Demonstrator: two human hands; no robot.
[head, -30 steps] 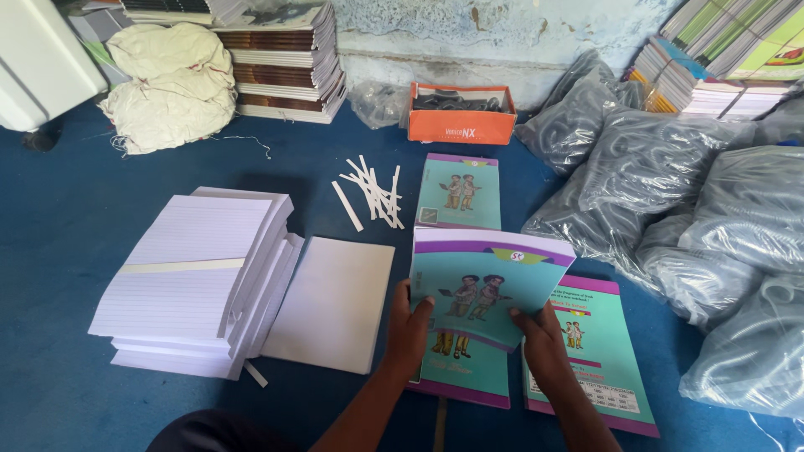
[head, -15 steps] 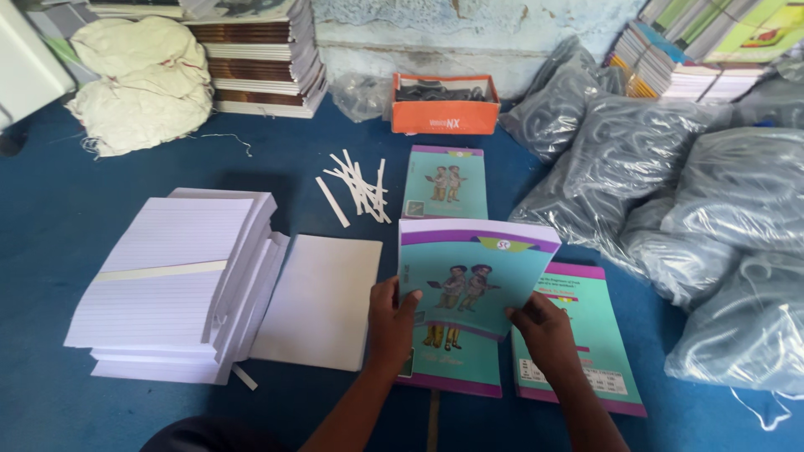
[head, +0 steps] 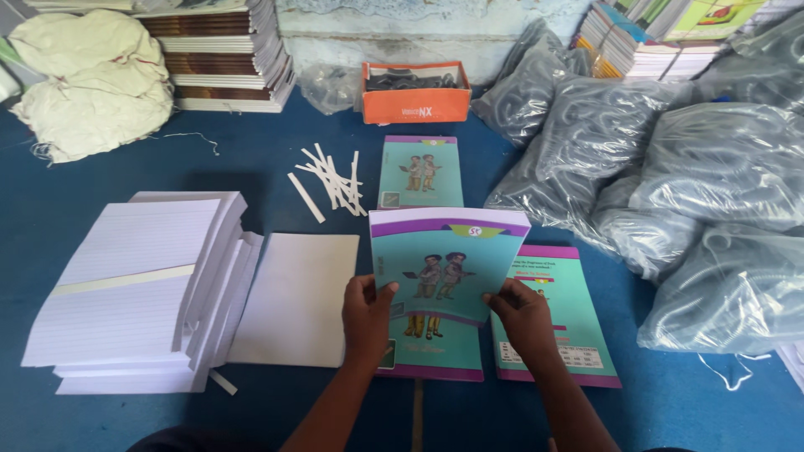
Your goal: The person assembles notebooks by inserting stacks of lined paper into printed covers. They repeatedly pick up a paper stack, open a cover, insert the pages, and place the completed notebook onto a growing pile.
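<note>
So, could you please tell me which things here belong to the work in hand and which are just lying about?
In hand:
left hand
right hand
lifted cover
cover pile
back-cover pile
ruled paper stack
blank sheets

Lying about:
paper strips
orange box
plastic bags
cloth sacks
book stacks

Open blue floor ahead and to the near left; the right side is walled in.

I am seeing both hands crowded over the teal cover [head: 448, 259], with the left hand [head: 367, 314] and right hand [head: 523, 314] hemmed by the white sheet [head: 293, 297] and tall paper stack [head: 138, 289] on the left, and the bulging plastic bags [head: 670, 192] pressing in on the right. Ahead, bare floor is lying between the loose white strips [head: 331, 180], the small booklet [head: 420, 172] and the orange box [head: 416, 92]. Book piles [head: 222, 54] and cloth sacks [head: 84, 79] are blocking the far left.
</note>
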